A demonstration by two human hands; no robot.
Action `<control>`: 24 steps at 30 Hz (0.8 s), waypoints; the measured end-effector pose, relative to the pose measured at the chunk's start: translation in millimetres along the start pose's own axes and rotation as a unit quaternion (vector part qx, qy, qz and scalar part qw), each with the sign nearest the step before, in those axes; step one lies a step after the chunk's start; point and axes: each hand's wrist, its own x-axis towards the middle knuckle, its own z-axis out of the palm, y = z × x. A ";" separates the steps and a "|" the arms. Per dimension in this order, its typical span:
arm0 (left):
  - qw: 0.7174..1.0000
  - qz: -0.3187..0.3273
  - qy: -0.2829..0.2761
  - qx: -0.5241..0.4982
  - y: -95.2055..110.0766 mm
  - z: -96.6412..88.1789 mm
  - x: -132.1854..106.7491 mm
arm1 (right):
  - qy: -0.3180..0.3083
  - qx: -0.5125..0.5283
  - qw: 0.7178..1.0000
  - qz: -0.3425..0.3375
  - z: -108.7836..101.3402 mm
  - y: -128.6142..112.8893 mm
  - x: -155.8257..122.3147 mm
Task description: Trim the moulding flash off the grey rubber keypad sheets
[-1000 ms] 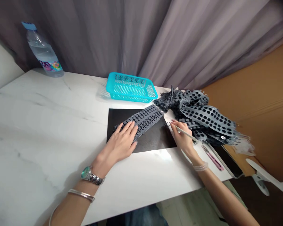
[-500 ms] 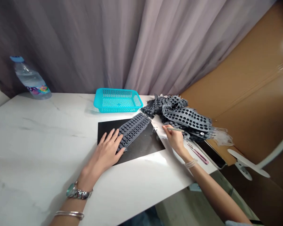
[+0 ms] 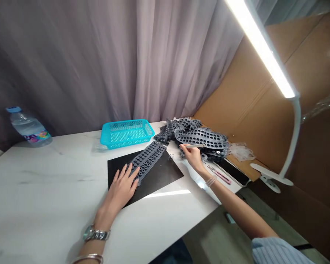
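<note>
White tabletop | left hand splayed over grey strip | right hand pinching slim tool

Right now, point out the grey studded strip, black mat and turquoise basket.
Grey studded strip (image 3: 149,157), head view: middle of its studded upper side.
Black mat (image 3: 161,176), head view: bare part beside the strip.
Turquoise basket (image 3: 128,142), head view: its near wall.

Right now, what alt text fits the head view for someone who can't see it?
The left hand rests on a studded strip on a black mat, while the right hand holds a pale tool beside a dark perforated heap. Behind the mat is a blue basket, with a bottle farther left; a lit lamp is at right.
</note>
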 end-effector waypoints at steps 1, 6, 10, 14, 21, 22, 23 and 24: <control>1.000 0.004 0.002 -0.002 -0.4 -1.1 -0.6 | 0.001 -0.001 1.000 -0.002 0.0 0.0 0.8; 0.999 0.012 0.029 -0.026 -1.1 -9.1 -2.5 | -0.027 -0.005 1.000 -0.011 0.3 -2.6 -2.7; 0.996 -0.022 0.062 -0.063 1.7 -14.1 0.9 | -0.071 -0.005 0.997 -0.028 3.7 -8.9 -11.2; 0.984 -0.102 0.070 -0.130 5.7 -14.7 10.1 | -0.077 -0.029 0.995 -0.048 10.8 -16.2 -18.2; 0.960 -0.217 0.049 -0.170 11.6 -11.1 24.7 | -0.129 -0.028 0.989 -0.069 24.8 -34.3 -29.8; 0.954 -0.234 0.046 -0.180 11.9 -11.3 25.5 | -0.139 -0.025 0.988 -0.070 27.4 -38.4 -32.1; 0.948 -0.249 0.042 -0.194 11.9 -12.0 26.0 | -0.151 -0.020 0.986 -0.072 30.2 -42.9 -34.7; 0.941 -0.263 0.038 -0.211 11.5 -13.3 26.0 | -0.166 -0.010 0.983 -0.072 33.2 -47.8 -37.7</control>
